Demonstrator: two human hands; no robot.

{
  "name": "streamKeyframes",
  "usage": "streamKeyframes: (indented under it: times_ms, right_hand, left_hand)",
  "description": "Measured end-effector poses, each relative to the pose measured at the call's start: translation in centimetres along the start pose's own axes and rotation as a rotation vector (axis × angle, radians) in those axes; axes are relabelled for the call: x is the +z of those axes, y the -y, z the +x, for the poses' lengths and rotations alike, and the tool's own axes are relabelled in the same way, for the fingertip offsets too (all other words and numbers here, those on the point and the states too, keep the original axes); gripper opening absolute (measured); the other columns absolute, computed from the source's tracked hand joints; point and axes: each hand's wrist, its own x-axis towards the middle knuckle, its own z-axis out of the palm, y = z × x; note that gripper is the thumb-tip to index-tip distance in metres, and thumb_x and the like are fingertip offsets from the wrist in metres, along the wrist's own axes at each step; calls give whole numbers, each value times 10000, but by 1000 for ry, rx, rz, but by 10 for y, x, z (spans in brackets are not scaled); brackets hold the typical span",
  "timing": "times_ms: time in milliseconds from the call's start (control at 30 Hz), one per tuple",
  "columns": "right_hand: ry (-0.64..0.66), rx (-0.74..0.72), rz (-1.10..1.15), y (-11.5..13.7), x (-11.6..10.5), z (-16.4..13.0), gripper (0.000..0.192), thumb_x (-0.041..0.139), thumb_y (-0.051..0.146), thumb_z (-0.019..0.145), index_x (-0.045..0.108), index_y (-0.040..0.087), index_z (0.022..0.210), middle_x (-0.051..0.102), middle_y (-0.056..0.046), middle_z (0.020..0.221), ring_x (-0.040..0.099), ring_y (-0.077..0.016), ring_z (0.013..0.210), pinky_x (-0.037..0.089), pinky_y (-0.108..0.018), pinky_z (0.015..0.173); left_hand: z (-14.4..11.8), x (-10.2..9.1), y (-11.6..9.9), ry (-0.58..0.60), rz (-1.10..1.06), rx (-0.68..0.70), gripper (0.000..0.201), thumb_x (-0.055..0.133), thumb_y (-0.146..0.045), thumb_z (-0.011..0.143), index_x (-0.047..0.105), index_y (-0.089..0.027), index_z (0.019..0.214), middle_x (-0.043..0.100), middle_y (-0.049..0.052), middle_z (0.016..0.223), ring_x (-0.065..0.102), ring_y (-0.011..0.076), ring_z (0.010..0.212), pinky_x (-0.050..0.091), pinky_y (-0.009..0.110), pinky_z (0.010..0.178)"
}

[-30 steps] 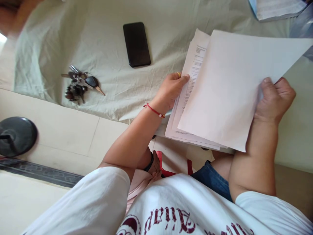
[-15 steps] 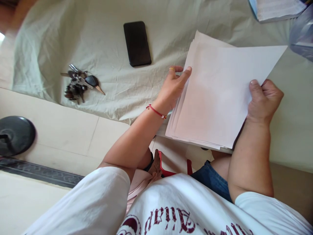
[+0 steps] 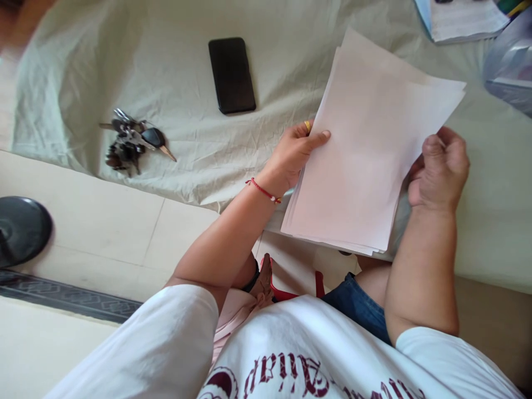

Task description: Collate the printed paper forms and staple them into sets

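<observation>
A: Where's the paper stack point(image 3: 366, 160)?

B: Over the near desk point(image 3: 166, 83) edge, sheets roughly squared; edges not yet flush.

A: Grips?

B: Left hand point(image 3: 297, 152) pinches its left edge, right hand point(image 3: 438, 172) pinches the right.
</observation>
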Motion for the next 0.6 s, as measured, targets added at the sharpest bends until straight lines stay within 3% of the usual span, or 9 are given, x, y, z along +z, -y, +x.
streamKeyframes:
  times_ms: [67, 167, 267, 367, 467, 533, 600]
  right_hand:
    - [80, 130, 146, 12, 4, -6, 638, 1022, 654, 630, 712, 245, 1010, 800, -80, 1145, 756, -337, 1266, 623, -574, 1127]
    - [206, 337, 139, 27, 10, -16, 561, 1093, 543, 563, 782, 272, 942, 869, -62, 1140, 774, -374, 1276, 627, -617, 1167]
    - [205, 440, 79, 28, 16, -20, 582, 1133, 498, 458, 839, 305, 923, 892, -31, 1086, 814, -374, 1166, 648, -627, 1159]
    - [184, 480, 69, 18, 20, -17, 653, 1138, 528, 363, 851, 291, 899, 891, -22, 1048, 837, -363, 1083, 655, -623, 1165]
    - [199, 478, 63, 8, 21, -14, 674, 1144, 564, 347, 852, 312, 901, 891, -14, 1068, 842, -358, 1061, 670, -611, 1154]
    - [211, 468, 60, 5, 20, -14, 647, 1146, 571, 377, 851, 328, 899, 891, -11, 1089, 842, -355, 1068, 679, -601, 1141]
    - [220, 459, 63, 4, 19, -15, 596, 1141, 542, 441, 855, 330, 920, 890, -17, 1106, 841, -344, 1079, 686, -588, 1122]
  left_hand:
    - [2, -4, 4, -9, 2, 3, 200, 750, -352, 961, 685, -216, 1092, 817, 44, 1056, 812, 319, 1180, 662, 536, 1081]
    - [6, -9, 12, -53, 21, 9, 299, 796, -393, 927, 686, -221, 1145, 819, 54, 1063, 817, 303, 1127, 678, 505, 1039]
    - [6, -12, 11, -179, 78, 52, 287, 772, -373, 947, 673, -234, 1178, 796, 49, 1089, 795, 244, 1091, 665, 426, 1010]
    - [-11, -19, -8, -346, 242, 173, 341, 792, -334, 922, 681, -260, 1236, 770, 42, 1095, 746, 203, 1131, 622, 341, 1011]
    - [-59, -37, -37, -369, 522, 265, 222, 760, -333, 903, 759, -269, 1116, 772, 54, 1020, 717, 226, 1047, 605, 338, 917]
    - [-107, -54, -47, -242, 812, 112, 95, 726, -355, 890, 781, -284, 921, 759, 24, 864, 676, 209, 838, 570, 336, 789]
    - [-156, -67, -40, -27, 1034, -151, 175, 668, -384, 878, 757, -289, 761, 696, -5, 688, 605, 184, 662, 499, 319, 659]
